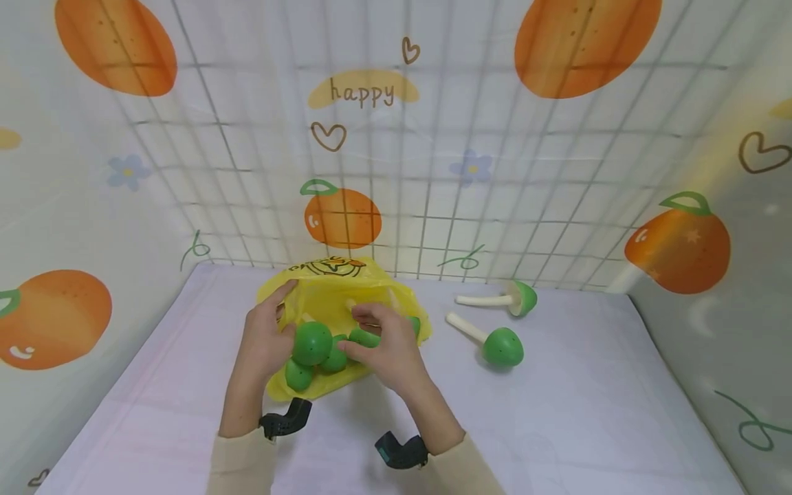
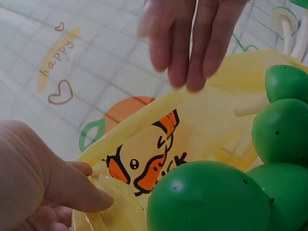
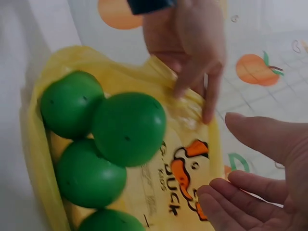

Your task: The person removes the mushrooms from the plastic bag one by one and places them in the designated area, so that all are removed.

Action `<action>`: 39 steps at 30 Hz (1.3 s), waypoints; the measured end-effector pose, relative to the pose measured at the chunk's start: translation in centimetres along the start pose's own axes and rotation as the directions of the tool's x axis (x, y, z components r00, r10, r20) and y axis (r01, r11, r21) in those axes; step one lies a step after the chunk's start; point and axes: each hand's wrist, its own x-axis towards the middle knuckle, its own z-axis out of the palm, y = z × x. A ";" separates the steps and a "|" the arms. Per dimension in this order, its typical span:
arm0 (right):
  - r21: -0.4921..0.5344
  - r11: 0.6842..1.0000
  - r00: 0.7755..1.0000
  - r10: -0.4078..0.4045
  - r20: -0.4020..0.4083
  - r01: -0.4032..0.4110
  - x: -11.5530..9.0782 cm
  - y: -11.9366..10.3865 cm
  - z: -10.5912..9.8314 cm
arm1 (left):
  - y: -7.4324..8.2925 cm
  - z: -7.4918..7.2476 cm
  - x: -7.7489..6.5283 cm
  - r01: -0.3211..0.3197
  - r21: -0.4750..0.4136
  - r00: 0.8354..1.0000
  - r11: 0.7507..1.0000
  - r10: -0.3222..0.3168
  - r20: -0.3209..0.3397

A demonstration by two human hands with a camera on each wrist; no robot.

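Observation:
A yellow plastic bag (image 1: 322,302) with a printed duck lies on the table, its mouth spread towards me. Several toy mushrooms with green caps (image 1: 312,343) and pale stems are bunched inside it. At the bag's left edge, my left hand (image 1: 266,337) pinches the plastic between thumb and fingers, as the left wrist view shows. My right hand (image 1: 394,347) hovers over the bag's right side, its thumb apart from the fingers and nothing between them. In the right wrist view the right hand's fingers (image 3: 240,199) are loosely extended in front of the duck print.
Right of the bag lie two more mushrooms: one cap (image 1: 503,347) nearer me, the other (image 1: 523,298) farther back. A wire grid (image 1: 433,227) stands behind a cloth printed with oranges at the table's back. Cloth walls rise at both sides.

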 end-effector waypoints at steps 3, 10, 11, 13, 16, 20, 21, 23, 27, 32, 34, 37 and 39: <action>-0.019 1.000 0.999 -0.022 0.030 0.023 0.2 0.2 1.1 | 0.0 0.0 0.0 -0.005 0.002 1.000 1.000 0.005 -0.004; -0.108 0.993 0.997 -0.034 0.068 0.041 0.4 0.6 3.3 | -0.1 0.0 0.0 -0.007 0.002 1.000 1.000 0.007 -0.003; -0.121 0.992 0.997 -0.031 0.070 0.039 0.5 0.8 3.6 | -0.1 0.0 0.1 -0.007 -0.003 1.000 1.000 0.007 -0.002; -0.166 0.986 0.997 -0.016 0.075 0.028 0.5 0.9 4.2 | -0.1 0.0 0.1 -0.008 -0.002 1.000 1.000 0.008 -0.001; -0.239 0.971 0.997 -0.005 0.079 0.024 0.5 1.0 5.1 | -0.1 0.0 0.2 -0.013 -0.003 1.000 1.000 0.013 -0.003; -0.314 0.949 0.997 -0.014 0.071 0.036 0.4 0.9 5.8 | -0.1 0.0 0.2 -0.019 -0.001 1.000 1.000 0.019 -0.008; -0.327 0.944 0.998 -0.016 0.067 0.037 0.4 0.9 5.9 | -0.2 0.0 0.2 -0.019 0.000 1.000 1.000 0.019 -0.010; -0.338 0.940 0.998 -0.017 0.062 0.037 0.4 0.9 6.1 | -0.1 0.0 0.2 -0.020 0.004 1.000 1.000 0.020 -0.013; -0.346 0.938 0.999 -0.014 0.051 0.031 0.4 1.0 6.5 | -0.2 0.0 0.2 -0.023 0.011 1.000 1.000 0.023 -0.018; -0.351 0.936 0.999 -0.016 0.041 0.030 0.5 1.3 6.9 | -0.2 0.0 0.2 -0.026 0.009 0.999 1.000 0.026 -0.021; -0.349 0.937 0.999 -0.017 0.038 0.029 0.5 1.4 7.0 | -0.2 0.0 0.2 -0.026 0.006 0.999 1.000 0.026 -0.022; -0.337 0.941 0.999 -0.021 0.033 0.031 0.5 1.5 7.2 | -0.2 0.0 0.2 -0.027 0.006 0.999 1.000 0.028 -0.024; -0.326 0.945 0.999 -0.021 0.030 0.030 0.5 1.5 7.2 | -0.2 0.0 0.2 -0.027 0.006 0.999 1.000 0.028 -0.026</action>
